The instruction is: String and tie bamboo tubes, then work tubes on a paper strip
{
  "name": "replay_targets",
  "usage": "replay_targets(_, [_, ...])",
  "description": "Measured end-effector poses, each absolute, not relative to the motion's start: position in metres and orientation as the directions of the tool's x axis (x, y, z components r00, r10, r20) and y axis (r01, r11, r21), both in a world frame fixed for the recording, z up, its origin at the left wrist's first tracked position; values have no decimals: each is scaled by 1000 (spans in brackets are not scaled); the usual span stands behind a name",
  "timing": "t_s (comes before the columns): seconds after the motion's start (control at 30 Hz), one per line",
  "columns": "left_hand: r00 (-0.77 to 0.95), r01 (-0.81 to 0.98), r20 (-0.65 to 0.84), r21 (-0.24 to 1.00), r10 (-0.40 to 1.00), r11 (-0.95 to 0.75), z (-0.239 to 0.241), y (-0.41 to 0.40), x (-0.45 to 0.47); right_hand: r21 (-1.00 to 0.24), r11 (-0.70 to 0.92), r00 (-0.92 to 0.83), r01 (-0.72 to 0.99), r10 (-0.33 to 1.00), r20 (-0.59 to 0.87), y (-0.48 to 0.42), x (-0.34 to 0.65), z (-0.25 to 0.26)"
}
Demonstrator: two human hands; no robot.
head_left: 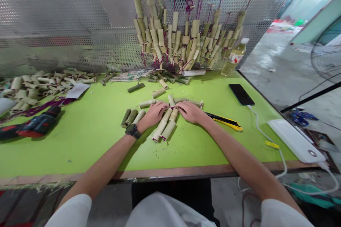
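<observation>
A figure of bamboo tubes strung together lies on the green table, its two leg pieces [163, 125] pointing towards me and its arm pieces [147, 103] spread sideways. Purple string [172, 108] shows at its centre, under a short upright tube [171, 100]. My left hand [157, 112] is closed there from the left, fingertips pinched at the string. From the other side my right hand [189, 111] pinches the same spot, partly covering the right arm tubes. Exact fingertip contact is too small to make out. Loose tubes [131, 116] lie beside my left wrist.
A yellow utility knife [227, 122] lies right of my right hand, with a phone [241, 94] and white power bank [295, 140] farther right. A drill [39, 122] and bamboo pile [32, 88] sit left. Finished bamboo figures [195, 28] hang on the mesh panel beside a bottle [234, 58].
</observation>
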State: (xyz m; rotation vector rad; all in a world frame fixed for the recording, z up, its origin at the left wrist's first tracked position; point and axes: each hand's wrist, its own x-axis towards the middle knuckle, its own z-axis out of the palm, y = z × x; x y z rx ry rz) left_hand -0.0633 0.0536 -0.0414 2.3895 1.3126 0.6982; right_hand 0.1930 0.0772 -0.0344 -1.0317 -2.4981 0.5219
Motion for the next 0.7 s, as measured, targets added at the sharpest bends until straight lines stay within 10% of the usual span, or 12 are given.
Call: replay_targets(0.7, [496,722,281,393,822,-570,-37,50,-71,-413,691,-726,593,681,98,65,170,-21])
